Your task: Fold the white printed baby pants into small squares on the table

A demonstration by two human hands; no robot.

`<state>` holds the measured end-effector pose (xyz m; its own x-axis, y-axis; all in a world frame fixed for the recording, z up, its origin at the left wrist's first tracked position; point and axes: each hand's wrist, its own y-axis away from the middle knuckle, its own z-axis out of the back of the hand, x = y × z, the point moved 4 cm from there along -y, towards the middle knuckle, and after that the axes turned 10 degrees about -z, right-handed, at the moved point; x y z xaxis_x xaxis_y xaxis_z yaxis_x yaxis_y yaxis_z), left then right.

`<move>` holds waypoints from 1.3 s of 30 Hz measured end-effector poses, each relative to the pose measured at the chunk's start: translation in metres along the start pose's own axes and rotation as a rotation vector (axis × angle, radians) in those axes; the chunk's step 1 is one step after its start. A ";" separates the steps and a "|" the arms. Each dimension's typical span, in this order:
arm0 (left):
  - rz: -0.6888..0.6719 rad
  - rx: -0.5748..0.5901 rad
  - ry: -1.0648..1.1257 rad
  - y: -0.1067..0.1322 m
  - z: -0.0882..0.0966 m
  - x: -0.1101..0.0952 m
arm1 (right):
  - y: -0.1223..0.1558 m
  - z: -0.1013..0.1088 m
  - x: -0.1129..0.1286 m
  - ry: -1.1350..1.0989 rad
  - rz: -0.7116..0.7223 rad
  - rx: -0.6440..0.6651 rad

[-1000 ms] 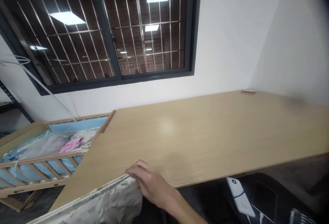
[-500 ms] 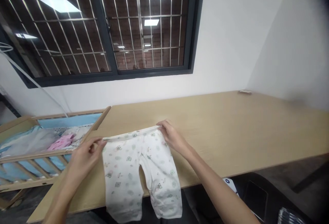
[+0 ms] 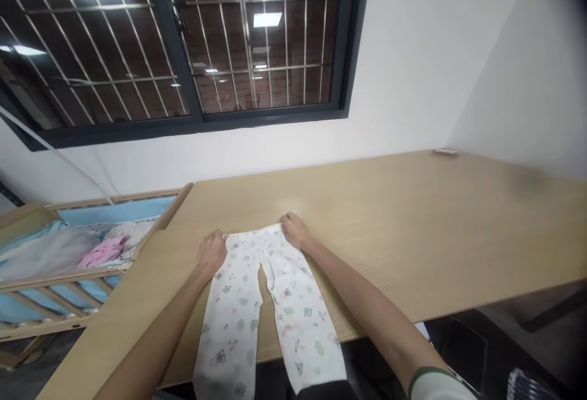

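Note:
White baby pants with a small green and pink print lie over the wooden table, waistband toward the wall. Both legs reach past the table's front edge toward me. My left hand is closed on the left corner of the waistband, its fingertips hidden behind the knuckles. At the opposite corner, my right hand grips the waistband, low against the tabletop. Between the two hands the waistband runs nearly straight.
Left of the table stands a wooden crib with blue lining, holding a pink cloth and pale bedding. A barred window is in the wall behind. A small flat object lies at the table's far right corner.
Both hands have moved away from me, drawing the pants farther onto the table and laying the waistband down. The left hand has shifted right, closer to the right hand.

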<state>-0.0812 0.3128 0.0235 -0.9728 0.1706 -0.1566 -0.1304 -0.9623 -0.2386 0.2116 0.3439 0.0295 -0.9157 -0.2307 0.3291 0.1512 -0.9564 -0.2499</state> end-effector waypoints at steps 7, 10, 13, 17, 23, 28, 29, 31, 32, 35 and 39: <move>0.030 0.008 -0.011 -0.041 -0.017 0.001 | -0.046 -0.016 -0.025 -0.051 -0.050 -0.020; 0.040 0.000 0.010 -0.053 -0.020 -0.002 | -0.060 -0.023 -0.034 -0.111 -0.078 -0.032; 0.045 -0.005 0.051 -0.057 -0.020 -0.004 | -0.067 -0.029 -0.042 -0.203 -0.100 -0.040; 0.059 -0.013 0.107 -0.053 -0.011 -0.007 | -0.070 -0.033 -0.049 -0.330 -0.136 -0.055; -0.019 -0.092 0.114 -0.036 0.026 -0.056 | -0.067 -0.031 -0.053 -0.493 -0.182 -0.059; -0.354 0.083 0.223 0.028 0.048 -0.160 | -0.067 -0.028 -0.054 -0.589 -0.227 -0.075; -0.426 0.180 0.272 0.049 0.048 -0.182 | -0.067 -0.028 -0.054 -0.600 -0.236 -0.077; -0.522 0.346 0.312 0.090 0.046 -0.219 | -0.067 -0.026 -0.054 -0.613 -0.255 -0.080; -0.563 0.407 0.314 0.109 0.044 -0.234 | -0.067 -0.026 -0.054 -0.615 -0.263 -0.081; -0.595 0.507 0.287 0.145 0.032 -0.258 | -0.066 -0.023 -0.053 -0.614 -0.273 -0.079; -0.546 0.512 0.258 0.152 0.019 -0.261 | -0.064 -0.022 -0.052 -0.621 -0.266 -0.066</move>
<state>0.1492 0.1180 0.0466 -0.6788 0.6304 -0.3766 -0.7096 -0.6951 0.1154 0.2412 0.4204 0.0087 -0.5321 -0.0675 0.8440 -0.0912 -0.9864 -0.1364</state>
